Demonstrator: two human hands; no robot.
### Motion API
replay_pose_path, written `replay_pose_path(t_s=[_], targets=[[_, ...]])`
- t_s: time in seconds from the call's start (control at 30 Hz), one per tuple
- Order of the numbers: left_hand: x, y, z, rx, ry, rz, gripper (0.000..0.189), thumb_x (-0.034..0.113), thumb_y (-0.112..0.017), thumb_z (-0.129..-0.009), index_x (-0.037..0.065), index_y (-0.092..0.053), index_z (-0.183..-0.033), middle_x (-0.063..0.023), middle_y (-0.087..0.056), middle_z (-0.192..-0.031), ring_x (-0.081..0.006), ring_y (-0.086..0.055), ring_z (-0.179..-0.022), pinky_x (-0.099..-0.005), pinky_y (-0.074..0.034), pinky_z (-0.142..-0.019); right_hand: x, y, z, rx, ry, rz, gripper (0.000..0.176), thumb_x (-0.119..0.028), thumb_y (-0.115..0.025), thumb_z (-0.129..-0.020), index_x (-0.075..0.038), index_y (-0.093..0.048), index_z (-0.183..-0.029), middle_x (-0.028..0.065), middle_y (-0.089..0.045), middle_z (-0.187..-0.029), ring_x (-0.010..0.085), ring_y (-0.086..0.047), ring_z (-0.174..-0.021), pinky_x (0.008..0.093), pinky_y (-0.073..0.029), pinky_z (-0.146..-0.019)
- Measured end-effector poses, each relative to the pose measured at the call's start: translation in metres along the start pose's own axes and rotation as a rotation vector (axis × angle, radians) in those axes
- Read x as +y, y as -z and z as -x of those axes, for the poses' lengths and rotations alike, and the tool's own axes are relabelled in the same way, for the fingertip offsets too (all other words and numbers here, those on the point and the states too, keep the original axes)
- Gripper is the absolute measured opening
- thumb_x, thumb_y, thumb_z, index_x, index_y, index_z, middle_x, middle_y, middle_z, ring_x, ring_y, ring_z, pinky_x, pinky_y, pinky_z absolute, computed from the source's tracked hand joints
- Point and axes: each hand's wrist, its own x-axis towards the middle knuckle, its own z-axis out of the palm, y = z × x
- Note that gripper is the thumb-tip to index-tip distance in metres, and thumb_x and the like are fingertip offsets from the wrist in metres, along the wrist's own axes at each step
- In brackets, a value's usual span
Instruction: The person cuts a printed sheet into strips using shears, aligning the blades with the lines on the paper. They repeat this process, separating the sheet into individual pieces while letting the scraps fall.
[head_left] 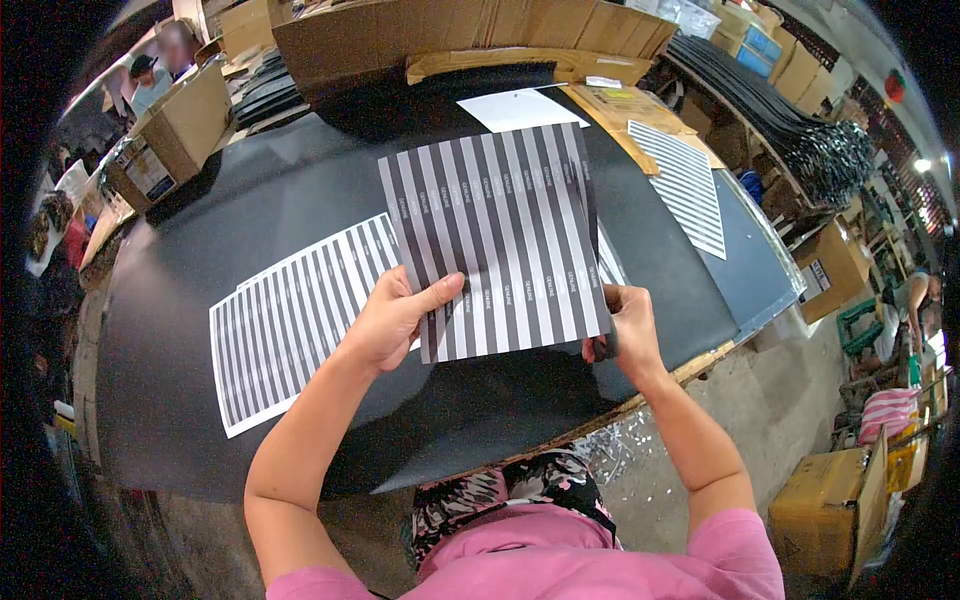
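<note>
My left hand (395, 318) is closed on the lower left part of a striped sheet (500, 240), thumb on top and fingers hidden behind it. The sheet has dark and light grey bands with small printed words, and is held up above the table. At its lower right edge, my right hand (628, 335) is closed around dark-handled scissors (603, 347); their blades are hidden. To the left, white sheets with dark stripes (290, 330) lie on the table, partly under the held sheet.
The black-topped table (480, 410) has a worn wooden edge. A white sheet (520, 110), a brown envelope-like piece (630, 110) and another striped sheet (685, 185) lie toward the back right. Cardboard boxes (170, 140) stand around. White scraps (620, 450) litter the floor; other people are farther off.
</note>
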Motion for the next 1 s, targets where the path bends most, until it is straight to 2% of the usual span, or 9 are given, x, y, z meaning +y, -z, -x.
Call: replay_pose_path(t_s=[0.33,0.43,0.5,0.6,0.7,0.77,1.0], targets=[[0.0,0.001,0.0,-0.02,-0.015,-0.004,0.021,0.013,-0.063,-0.083,0.001,-0.059,-0.099,-0.0058,-0.064,-0.091,-0.0089,-0.061,-0.076,-0.0238,-0.05,-0.066,0.003,0.001,-0.003,-0.003,0.001,0.01,0.017,-0.007,-0.064,-0.073,0.007,-0.058,-0.067,0.0057,-0.053,-0.05,0.0121,-0.051,-0.037,0.025,-0.039,-0.032],[0.001,-0.002,0.003,-0.013,0.003,-0.05,0.021,0.012,-0.062,-0.083,0.001,-0.059,-0.099,-0.0056,-0.064,-0.091,-0.0084,-0.06,-0.077,-0.0234,-0.051,-0.066,0.002,0.002,-0.007,-0.016,-0.04,0.087,0.021,-0.011,-0.065,-0.073,0.009,-0.061,-0.072,0.0066,-0.057,-0.056,0.0105,-0.053,-0.044,0.0243,-0.042,-0.04],[0.001,-0.004,0.003,0.0,0.035,-0.097,0.021,0.012,-0.062,-0.083,0.0,-0.059,-0.099,-0.0056,-0.064,-0.091,-0.0082,-0.06,-0.077,-0.0232,-0.051,-0.066,0.003,0.002,-0.012,0.023,0.133,0.164,0.027,-0.016,-0.068,-0.073,0.01,-0.063,-0.077,0.0071,-0.061,-0.064,0.0083,-0.055,-0.054,0.0228,-0.043,-0.049],[-0.004,-0.004,0.002,-0.031,0.032,-0.08,0.021,0.012,-0.062,-0.083,0.0,-0.058,-0.1,-0.0058,-0.064,-0.092,-0.008,-0.06,-0.077,-0.0233,-0.051,-0.067,-0.004,0.002,-0.019,0.016,0.083,0.129,0.029,-0.019,-0.068,-0.073,0.01,-0.063,-0.077,0.0067,-0.063,-0.068,0.0072,-0.055,-0.061,0.0219,-0.042,-0.054],[-0.005,-0.004,0.002,-0.045,0.031,-0.078,0.022,0.013,-0.062,-0.083,0.0,-0.058,-0.1,-0.0058,-0.064,-0.092,-0.0079,-0.06,-0.077,-0.0233,-0.051,-0.068,0.002,0.006,-0.029,0.026,0.113,0.152,0.029,-0.02,-0.068,-0.074,0.009,-0.064,-0.075,0.0058,-0.062,-0.065,0.0068,-0.054,-0.058,0.0218,-0.042,-0.052],[-0.003,-0.004,0.003,-0.05,0.02,-0.081,0.028,0.016,-0.064,-0.082,-0.005,-0.056,-0.1,-0.0089,-0.063,-0.092,-0.0095,-0.06,-0.08,-0.0226,-0.05,-0.07,0.004,0.005,-0.031,0.017,0.118,0.155,0.028,-0.02,-0.068,-0.074,0.008,-0.064,-0.074,0.0055,-0.062,-0.064,0.0064,-0.053,-0.057,0.0217,-0.042,-0.051],[-0.001,-0.005,0.004,-0.051,0.024,-0.06,0.03,0.016,-0.064,-0.082,-0.006,-0.056,-0.1,-0.0096,-0.063,-0.091,-0.0096,-0.06,-0.079,-0.0224,-0.05,-0.069,0.009,0.003,-0.034,0.051,0.15,0.146,0.027,-0.02,-0.068,-0.074,0.006,-0.063,-0.068,0.0037,-0.06,-0.06,0.0055,-0.052,-0.054,0.0214,-0.04,-0.048]])
